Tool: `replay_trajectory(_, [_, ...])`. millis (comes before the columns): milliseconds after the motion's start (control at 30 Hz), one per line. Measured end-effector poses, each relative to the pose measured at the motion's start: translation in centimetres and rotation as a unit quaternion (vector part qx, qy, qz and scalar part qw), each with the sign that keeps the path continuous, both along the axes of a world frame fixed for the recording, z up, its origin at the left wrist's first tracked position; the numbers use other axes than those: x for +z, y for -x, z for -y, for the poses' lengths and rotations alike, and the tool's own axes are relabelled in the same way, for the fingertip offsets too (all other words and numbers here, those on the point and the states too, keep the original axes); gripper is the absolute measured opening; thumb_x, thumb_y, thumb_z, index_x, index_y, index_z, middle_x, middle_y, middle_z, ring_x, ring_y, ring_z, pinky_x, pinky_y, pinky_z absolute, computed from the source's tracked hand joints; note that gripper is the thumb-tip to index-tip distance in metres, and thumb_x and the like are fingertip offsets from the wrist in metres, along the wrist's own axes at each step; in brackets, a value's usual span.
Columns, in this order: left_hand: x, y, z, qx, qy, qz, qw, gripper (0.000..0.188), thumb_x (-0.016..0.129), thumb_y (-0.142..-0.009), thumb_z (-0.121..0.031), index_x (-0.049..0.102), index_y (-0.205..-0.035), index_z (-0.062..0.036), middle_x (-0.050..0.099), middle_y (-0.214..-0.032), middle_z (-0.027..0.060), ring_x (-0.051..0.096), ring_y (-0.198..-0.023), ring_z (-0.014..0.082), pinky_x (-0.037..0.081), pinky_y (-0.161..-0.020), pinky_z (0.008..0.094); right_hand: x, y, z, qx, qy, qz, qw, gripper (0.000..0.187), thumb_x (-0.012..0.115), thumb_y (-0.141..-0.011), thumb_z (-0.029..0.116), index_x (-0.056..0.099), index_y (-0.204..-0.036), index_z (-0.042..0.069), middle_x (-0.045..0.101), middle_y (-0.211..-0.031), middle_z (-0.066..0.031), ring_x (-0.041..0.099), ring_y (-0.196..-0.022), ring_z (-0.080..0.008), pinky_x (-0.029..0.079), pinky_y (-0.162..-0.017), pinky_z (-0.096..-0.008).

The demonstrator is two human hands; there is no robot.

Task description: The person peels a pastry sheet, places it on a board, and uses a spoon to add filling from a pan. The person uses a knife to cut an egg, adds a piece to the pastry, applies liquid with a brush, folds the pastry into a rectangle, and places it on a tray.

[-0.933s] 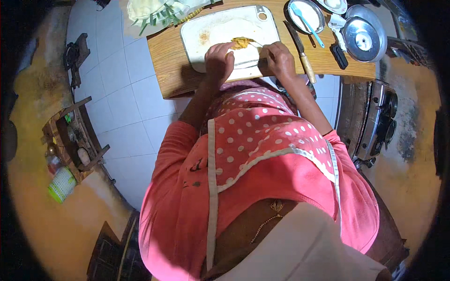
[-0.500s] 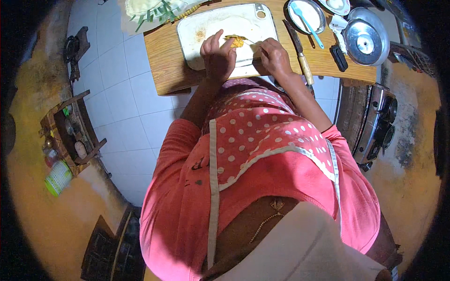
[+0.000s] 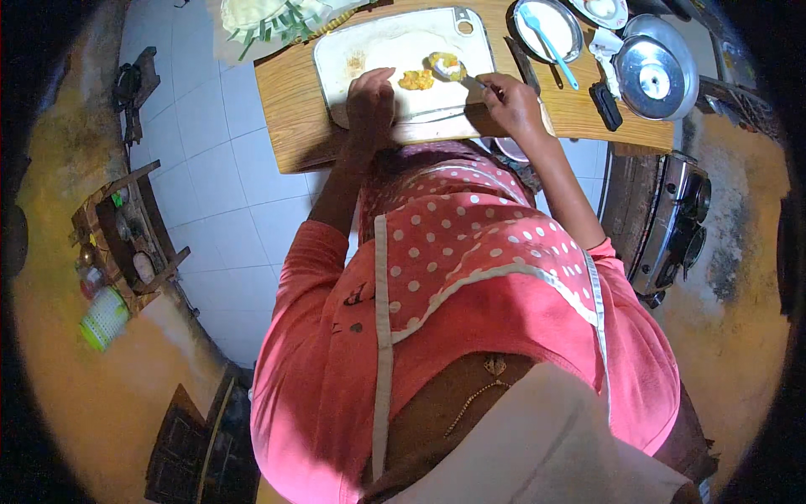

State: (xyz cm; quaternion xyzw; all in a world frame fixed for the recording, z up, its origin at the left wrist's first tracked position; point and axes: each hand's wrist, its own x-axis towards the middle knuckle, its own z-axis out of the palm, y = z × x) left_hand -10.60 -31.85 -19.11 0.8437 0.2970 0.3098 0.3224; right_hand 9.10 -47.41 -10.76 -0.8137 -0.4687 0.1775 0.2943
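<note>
My right hand (image 3: 510, 102) grips the handle of a spoon (image 3: 458, 74) over the right part of a white cutting board (image 3: 378, 42). Yellow-orange food and a bright white patch show in the spoon's bowl. Just left of the spoon, a small heap of chunky yellow-orange filling (image 3: 416, 80) lies on the board, on what looks like a pale sheet whose outline is hard to make out. My left hand (image 3: 370, 102) rests at the board's near left side, beside the heap, fingers loosely extended and holding nothing.
On the wooden table (image 3: 285, 109), a knife (image 3: 522, 63) lies right of the board. Beyond it are a bowl of white stuff (image 3: 537, 38) with a blue brush (image 3: 561, 59), metal dishes (image 3: 651, 71) and a black object (image 3: 606, 105). Pale dough (image 3: 256, 13) and green strips sit far left.
The spoon has lifted and turned so its bowl shows, away from the heap. My left hand has drawn back left and nearer, leaving the filling uncovered. My right hand shifted slightly right.
</note>
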Motion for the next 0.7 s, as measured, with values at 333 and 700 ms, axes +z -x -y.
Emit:
replay_trajectory(333, [1.6,-0.5,-0.6,-0.016,0.139,-0.032,0.990,0.033,0.046,-0.090,-0.019,0.062,-0.111,0.0006,0.064,-0.108,0.0193,0.061,-0.101,0.0295,0.046,-0.091,0.0361,0.1,2.8,-2.0,0.108,0.086,0.104,0.985,0.016,0.060,-0.078,0.018,0.068,-0.090,0.010,0.061,-0.083,-0.0175,0.064,-0.077,-0.0345,0.050,-0.067,-0.0456])
replay_trajectory(700, [1.5,-1.0,-0.9,-0.092,0.145,-0.061,0.983,0.046,0.041,-0.080,-0.001,0.053,-0.124,-0.0006,0.061,-0.117,0.0185,0.058,-0.109,0.0289,0.044,-0.094,0.0342,2.7,0.7,-0.6,0.163,0.008,0.162,0.973,0.024,0.064,-0.068,0.007,0.064,-0.092,0.009,0.058,-0.082,-0.0103,0.059,-0.080,-0.0306,0.049,-0.067,-0.0403])
